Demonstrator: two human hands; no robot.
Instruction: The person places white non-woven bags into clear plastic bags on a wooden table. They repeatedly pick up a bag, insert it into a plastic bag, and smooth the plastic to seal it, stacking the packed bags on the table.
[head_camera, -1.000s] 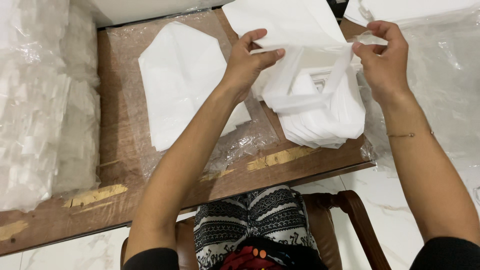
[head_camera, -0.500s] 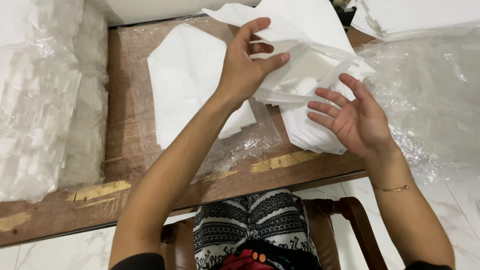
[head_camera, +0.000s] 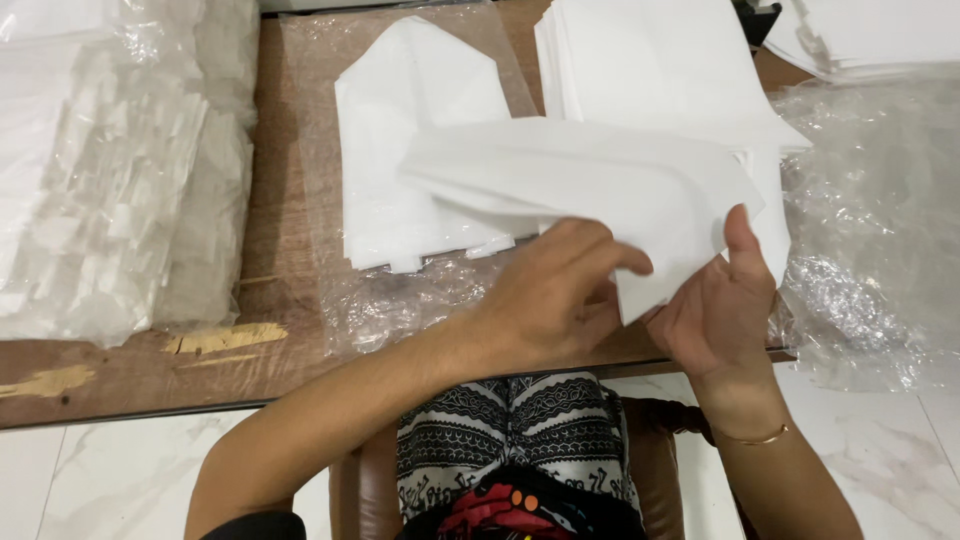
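Both of my hands hold one white fabric piece (head_camera: 590, 190) above the near edge of the wooden table (head_camera: 270, 250). My left hand (head_camera: 555, 295) pinches its lower edge from the left, fingers curled. My right hand (head_camera: 720, 305) grips the lower right corner, thumb up against the cloth. The piece stretches flat and tilts up to the left. Beneath it on the left lies a folded white fabric stack (head_camera: 415, 140) on clear plastic film. A taller stack of white sheets (head_camera: 650, 60) sits behind the held piece.
Bags of clear plastic-wrapped white items (head_camera: 110, 180) fill the left side of the table. Crumpled clear plastic (head_camera: 880, 230) lies at the right, with more white sheets (head_camera: 870, 35) at the top right. My lap and a brown chair (head_camera: 650, 470) are below the table edge.
Both hands dropped toward the near table edge. The right hand, open half a second ago, now grips the fabric. A single piece is pulled out flat in front of the stacks.
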